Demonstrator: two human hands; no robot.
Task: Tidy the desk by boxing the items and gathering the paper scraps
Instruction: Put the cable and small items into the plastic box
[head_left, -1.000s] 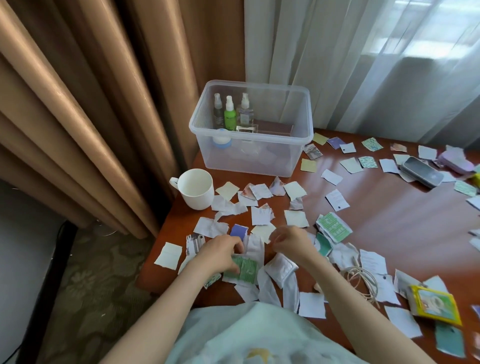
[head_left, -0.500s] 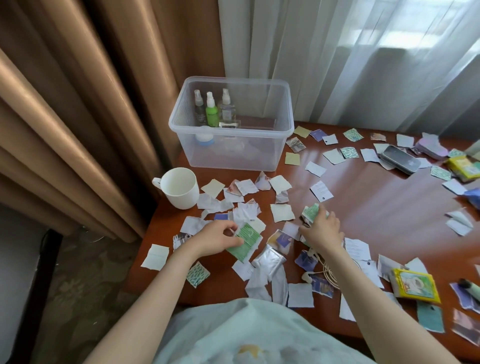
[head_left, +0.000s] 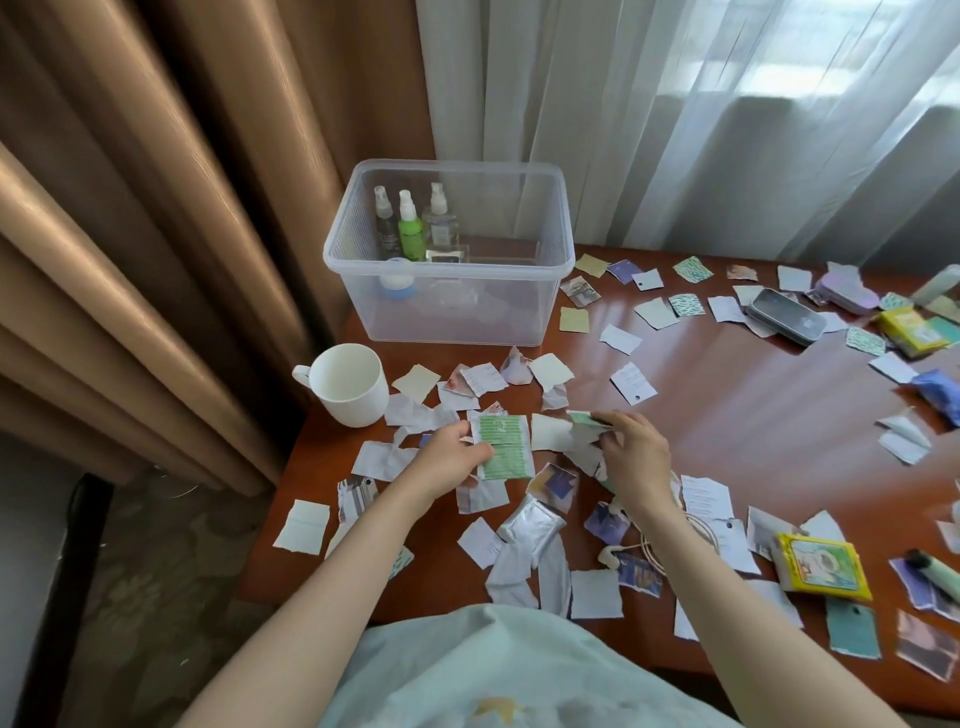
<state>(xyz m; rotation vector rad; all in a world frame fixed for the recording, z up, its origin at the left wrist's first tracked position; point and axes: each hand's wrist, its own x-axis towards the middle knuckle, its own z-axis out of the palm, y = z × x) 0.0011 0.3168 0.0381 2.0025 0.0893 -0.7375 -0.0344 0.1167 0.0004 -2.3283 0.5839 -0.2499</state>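
My left hand (head_left: 451, 457) grips a green-and-white packet (head_left: 504, 446) by its left edge, above the scraps on the brown desk (head_left: 753, 431). My right hand (head_left: 631, 457) pinches a second small green packet (head_left: 584, 419) just to the right of it. Paper scraps (head_left: 550, 431) lie scattered all over the desk around both hands. A clear plastic box (head_left: 457, 312) stands at the back left with three spray bottles (head_left: 410, 228) inside. A silver foil pouch (head_left: 530, 530) lies in front of my hands.
A white mug (head_left: 349, 383) stands left of the scraps near the desk edge. A dark tin (head_left: 785, 316), yellow packs (head_left: 821, 569) and a blue pack (head_left: 935, 392) lie to the right. A coiled cable (head_left: 691, 540) runs under my right forearm. Curtains hang behind.
My left hand lifted the green-and-white packet up and away from me. My right hand picked the small green packet off the desk. The camera swung to the right.
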